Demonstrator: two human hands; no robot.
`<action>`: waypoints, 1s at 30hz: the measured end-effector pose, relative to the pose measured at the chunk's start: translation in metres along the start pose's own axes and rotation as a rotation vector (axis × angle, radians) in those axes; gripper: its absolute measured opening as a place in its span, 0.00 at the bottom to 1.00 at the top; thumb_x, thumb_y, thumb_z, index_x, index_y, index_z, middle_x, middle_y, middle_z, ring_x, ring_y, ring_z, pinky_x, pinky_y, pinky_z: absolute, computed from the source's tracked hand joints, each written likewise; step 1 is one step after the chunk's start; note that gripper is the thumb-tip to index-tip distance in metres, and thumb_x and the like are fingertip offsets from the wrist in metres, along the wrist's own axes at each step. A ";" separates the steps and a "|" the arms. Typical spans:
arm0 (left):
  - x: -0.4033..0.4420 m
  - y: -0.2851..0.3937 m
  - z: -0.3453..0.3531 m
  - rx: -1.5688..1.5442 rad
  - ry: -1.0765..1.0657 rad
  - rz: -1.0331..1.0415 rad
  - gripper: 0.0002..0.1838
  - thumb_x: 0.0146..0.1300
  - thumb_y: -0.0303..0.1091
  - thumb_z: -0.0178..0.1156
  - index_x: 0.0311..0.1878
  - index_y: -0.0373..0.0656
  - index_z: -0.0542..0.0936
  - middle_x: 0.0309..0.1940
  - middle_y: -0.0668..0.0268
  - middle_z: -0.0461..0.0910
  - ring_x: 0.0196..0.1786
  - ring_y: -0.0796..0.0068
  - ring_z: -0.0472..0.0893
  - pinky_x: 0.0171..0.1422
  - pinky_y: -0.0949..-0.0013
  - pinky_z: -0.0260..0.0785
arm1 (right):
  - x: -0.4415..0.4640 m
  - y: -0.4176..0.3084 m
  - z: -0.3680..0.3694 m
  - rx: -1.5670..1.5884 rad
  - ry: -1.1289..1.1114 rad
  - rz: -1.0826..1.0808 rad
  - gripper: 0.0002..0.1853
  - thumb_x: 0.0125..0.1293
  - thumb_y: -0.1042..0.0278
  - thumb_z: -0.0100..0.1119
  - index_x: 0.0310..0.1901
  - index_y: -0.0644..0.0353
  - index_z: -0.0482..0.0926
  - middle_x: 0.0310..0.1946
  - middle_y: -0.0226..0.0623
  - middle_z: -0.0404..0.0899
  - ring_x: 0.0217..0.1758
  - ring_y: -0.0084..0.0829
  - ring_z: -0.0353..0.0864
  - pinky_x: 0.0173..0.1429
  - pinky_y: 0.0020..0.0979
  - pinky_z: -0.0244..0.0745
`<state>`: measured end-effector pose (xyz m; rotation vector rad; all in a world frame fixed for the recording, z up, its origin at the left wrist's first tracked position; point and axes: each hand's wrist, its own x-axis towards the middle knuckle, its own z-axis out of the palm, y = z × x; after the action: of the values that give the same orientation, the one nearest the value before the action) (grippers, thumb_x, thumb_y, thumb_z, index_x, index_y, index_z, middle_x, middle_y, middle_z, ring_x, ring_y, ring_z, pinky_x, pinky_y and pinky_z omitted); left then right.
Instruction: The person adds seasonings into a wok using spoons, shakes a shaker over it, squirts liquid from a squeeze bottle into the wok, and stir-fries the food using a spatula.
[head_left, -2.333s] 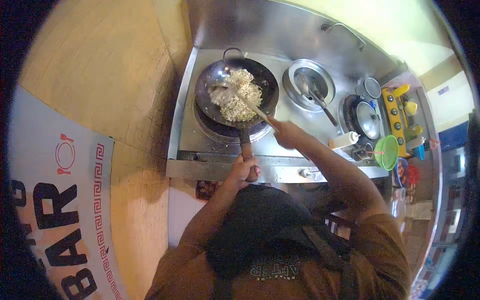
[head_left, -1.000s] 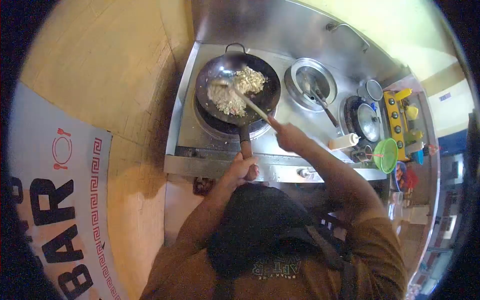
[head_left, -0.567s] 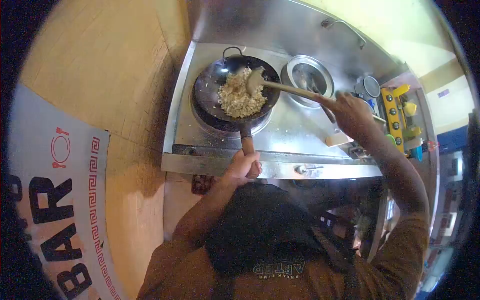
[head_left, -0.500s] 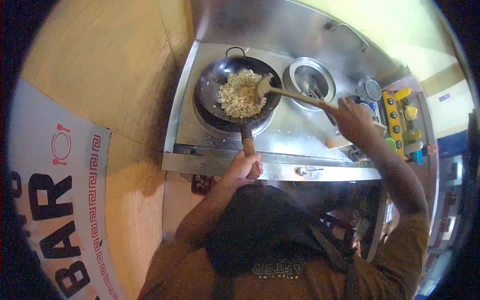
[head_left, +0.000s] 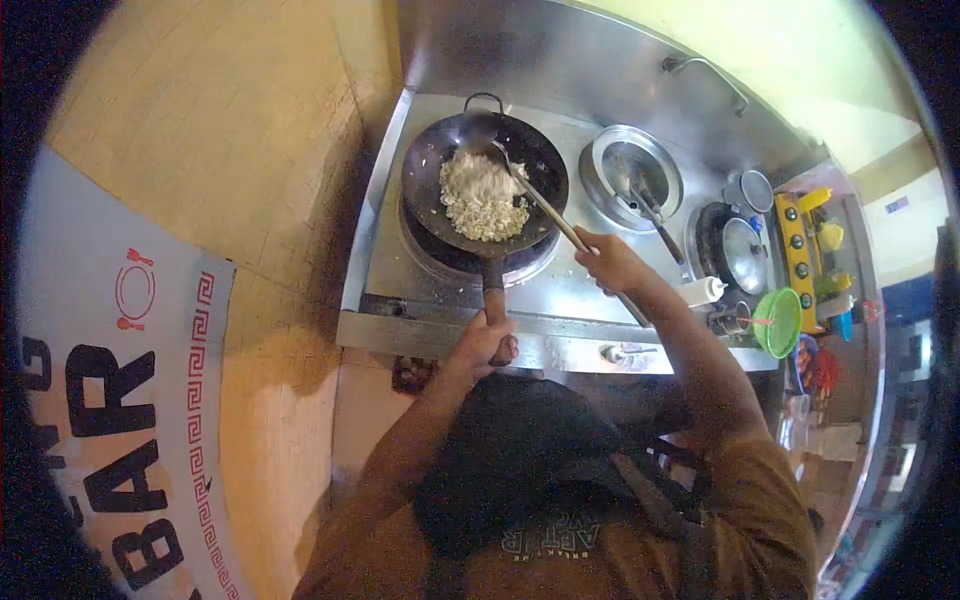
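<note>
A dark wok [head_left: 425, 165] sits over the left burner, its loop handle at the far side. Fried rice [head_left: 485, 210] lies in the middle of it, blurred at the top where it is being moved. My left hand [head_left: 484, 343] is wrapped round the wok's wooden handle [head_left: 494, 302] near the stove's front edge. In my right hand [head_left: 610, 262] is the long shaft of a ladle [head_left: 552, 208], gripped partway along. The ladle's bowl is smeared by motion at the far part of the wok, above the rice.
A metal ring burner [head_left: 600, 185] to the right holds another long-handled utensil [head_left: 657, 225]. Further right are a lidded pan [head_left: 742, 255], a white squeeze bottle [head_left: 703, 291], a green basket [head_left: 778, 322] and a yellow stove [head_left: 792, 240]. A tap [head_left: 700, 62] projects from the back wall.
My right hand has moved left and nearer my body. The ladle's head has gone from the rice's right side to the wok's far side. My left hand keeps its grip.
</note>
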<state>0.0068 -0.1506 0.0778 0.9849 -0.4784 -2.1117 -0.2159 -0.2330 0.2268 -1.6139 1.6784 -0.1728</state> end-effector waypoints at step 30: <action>-0.015 0.007 0.014 0.011 -0.022 -0.035 0.08 0.59 0.27 0.57 0.38 0.44 0.68 0.23 0.67 0.70 0.21 0.71 0.75 0.22 0.66 0.69 | -0.037 -0.008 -0.006 -0.503 0.080 -0.132 0.32 0.60 0.75 0.47 0.69 0.57 0.57 0.30 0.56 0.79 0.33 0.46 0.82 0.38 0.42 0.75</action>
<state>0.0057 -0.1436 0.0989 0.9836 -0.4870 -2.1548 -0.2172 -0.2040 0.2512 -2.1129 1.7683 0.1337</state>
